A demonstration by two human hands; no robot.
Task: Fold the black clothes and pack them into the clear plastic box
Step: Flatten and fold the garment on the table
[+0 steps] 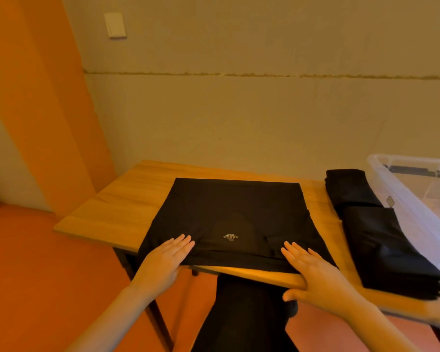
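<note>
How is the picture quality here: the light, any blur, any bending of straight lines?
Head view: warm orange-yellow light tints everything. The black garment is so dark that its folds barely show, though its small pale print is visible. The folded stack and the clear box at the right edge look smeared. The right hand is slightly soft. The table edges splay from wide-angle distortion.

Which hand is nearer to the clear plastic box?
Right. The right hand presses the spread black garment on the box's side; the left hand presses its far side.
</note>
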